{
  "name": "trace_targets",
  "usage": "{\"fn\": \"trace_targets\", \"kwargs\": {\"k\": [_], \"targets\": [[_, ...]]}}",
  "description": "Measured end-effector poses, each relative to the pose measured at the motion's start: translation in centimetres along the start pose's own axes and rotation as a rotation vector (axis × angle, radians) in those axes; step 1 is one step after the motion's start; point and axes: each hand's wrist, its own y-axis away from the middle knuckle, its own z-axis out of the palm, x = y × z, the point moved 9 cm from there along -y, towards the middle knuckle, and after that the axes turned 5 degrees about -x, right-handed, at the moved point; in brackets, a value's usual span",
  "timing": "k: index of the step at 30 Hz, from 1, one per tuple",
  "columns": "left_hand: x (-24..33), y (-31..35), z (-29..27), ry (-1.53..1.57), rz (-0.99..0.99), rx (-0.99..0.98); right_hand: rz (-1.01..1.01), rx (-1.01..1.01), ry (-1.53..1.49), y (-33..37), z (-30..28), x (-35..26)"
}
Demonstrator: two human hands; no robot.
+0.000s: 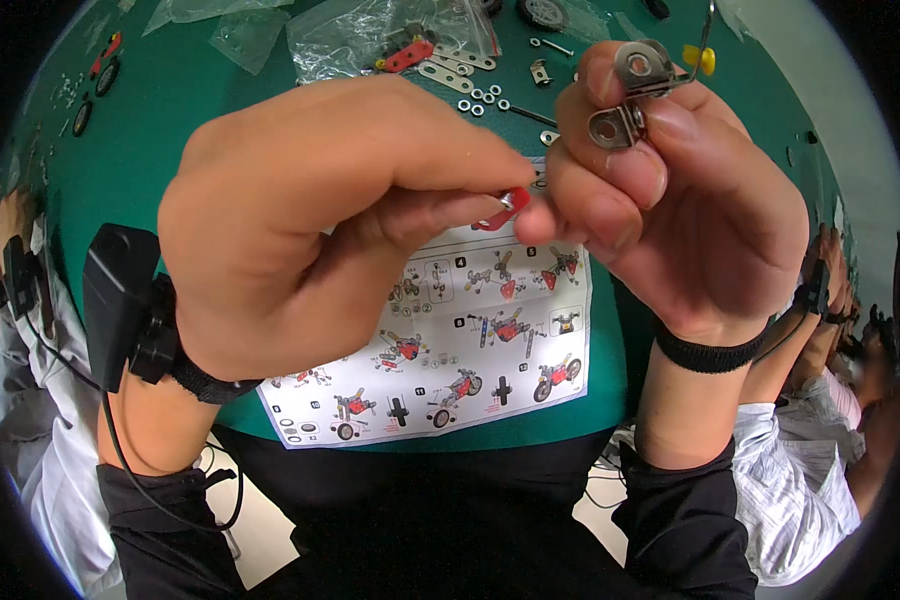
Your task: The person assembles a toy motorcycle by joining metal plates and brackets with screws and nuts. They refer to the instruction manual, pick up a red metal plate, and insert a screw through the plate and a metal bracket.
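My left hand (290, 210) is closed in a pinch, thumb against forefinger. A small red plate (518, 203) pokes out between the fingertips, with a shiny metal bit, perhaps a screw or nut, on it. Up and to the right, my right hand (720, 200) grips a small assembly of silver metal brackets (642, 66). A bent metal rod with a yellow piece (705, 60) rises from its right side. The two hands are close together, with right fingertips beside the red plate. Beneath them lies a printed instruction sheet (450, 342) with pictures of a toy motorcycle.
On the green table, a clear plastic bag (335, 45) lies at the back beside a red perforated strip (408, 56), metal strips (448, 77) and several nuts (477, 108). A wheel (544, 12) sits farther back. Other people's arms are at both sides.
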Motion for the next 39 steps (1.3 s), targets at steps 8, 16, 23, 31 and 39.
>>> {"fn": "trace_targets", "kwargs": {"k": [8,16,23,31,39], "targets": [[-0.4,-0.1,0.0,0.153,0.028,-0.033,0.081,-0.010,0.176,-0.8,0.8,-1.0],[-1.8,0.5,0.7,0.361,-0.174,0.000,0.102,0.001,0.254,-0.9,0.7,-1.0],[-3.6,1.4,1.9,0.653,-0.437,0.008,0.029,-0.054,0.203,-0.7,0.1,-0.3],[-3.6,1.2,2.3,0.759,-0.500,-0.005,0.064,-0.033,0.278,-0.9,0.4,-0.9],[-3.2,1.0,0.3,0.584,-0.372,0.027,0.141,0.115,0.343,-0.8,0.0,-0.5]]}}
